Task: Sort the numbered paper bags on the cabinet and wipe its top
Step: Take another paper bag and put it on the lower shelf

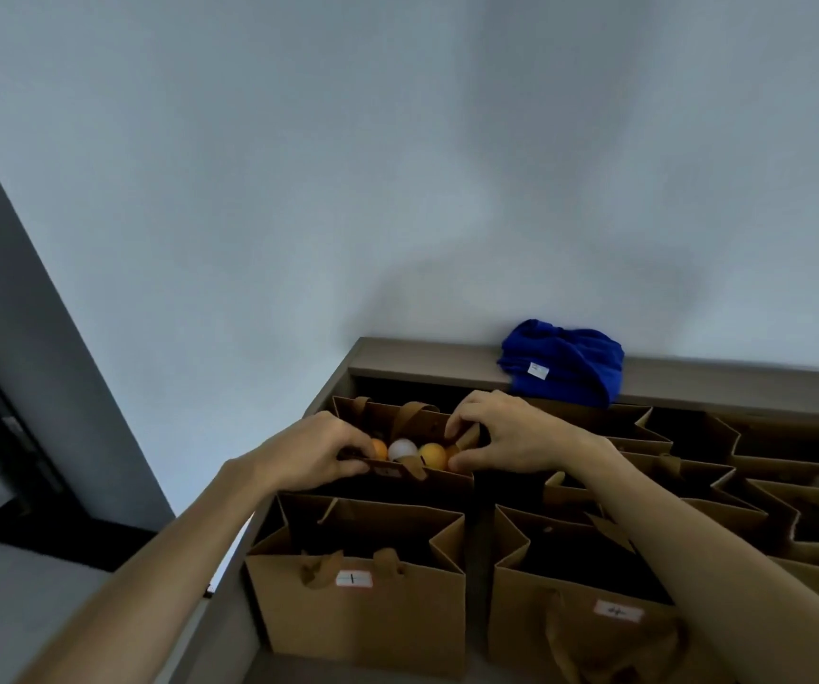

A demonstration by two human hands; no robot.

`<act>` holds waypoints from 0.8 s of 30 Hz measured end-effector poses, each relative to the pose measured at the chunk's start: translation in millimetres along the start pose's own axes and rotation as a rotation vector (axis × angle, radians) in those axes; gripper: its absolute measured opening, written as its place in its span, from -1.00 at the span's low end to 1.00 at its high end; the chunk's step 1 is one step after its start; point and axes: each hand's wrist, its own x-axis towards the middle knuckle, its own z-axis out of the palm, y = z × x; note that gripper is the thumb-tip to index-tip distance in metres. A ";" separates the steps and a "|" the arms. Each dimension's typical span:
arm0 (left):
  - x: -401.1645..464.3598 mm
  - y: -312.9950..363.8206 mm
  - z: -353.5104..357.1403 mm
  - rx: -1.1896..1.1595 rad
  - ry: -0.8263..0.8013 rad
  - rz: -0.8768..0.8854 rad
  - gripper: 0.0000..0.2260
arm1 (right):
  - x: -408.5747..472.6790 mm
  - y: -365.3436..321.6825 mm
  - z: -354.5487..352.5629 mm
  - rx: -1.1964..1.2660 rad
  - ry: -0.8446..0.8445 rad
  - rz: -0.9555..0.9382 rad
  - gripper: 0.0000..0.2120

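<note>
At the cabinet's (447, 355) back left, both hands pinch one paper bag (412, 478): left hand (321, 451) on its near-left rim, right hand (506, 439) at its right end; long axis left-right.

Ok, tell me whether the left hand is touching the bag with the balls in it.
Touching. The head view shows the left hand pinching the near rim of the paper bag holding orange and white balls.

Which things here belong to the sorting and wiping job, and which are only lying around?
Belong to the job:
- held paper bag, gripped by left hand and right hand
- labelled bags in front
- blue cloth
- cabinet top

Only around:
- balls inside the held bag
- wall
</note>
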 end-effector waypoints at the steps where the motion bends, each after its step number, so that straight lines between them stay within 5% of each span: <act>1: 0.3 -0.3 0.6 0.005 0.007 -0.001 -0.81 | 1.3 -1.1 0.2 -0.001 -0.001 0.007 -0.64; 8: 17.8 -4.4 3.0 -0.004 0.055 -0.049 -0.83 | 13.4 -7.1 2.7 0.009 0.037 0.114 -0.72; 15: 33.0 -7.9 8.5 0.010 0.037 -0.113 -0.85 | 21.7 -7.2 3.2 -0.051 -0.088 0.212 -0.44; 18: 32.5 -6.9 7.3 -0.014 0.065 -0.098 -0.85 | 23.9 -4.7 7.4 -0.167 -0.120 0.201 -0.48; 24: 24.9 -8.9 -14.3 -0.120 0.235 -0.114 -0.89 | 17.2 -0.2 -5.8 0.220 0.155 0.092 -0.64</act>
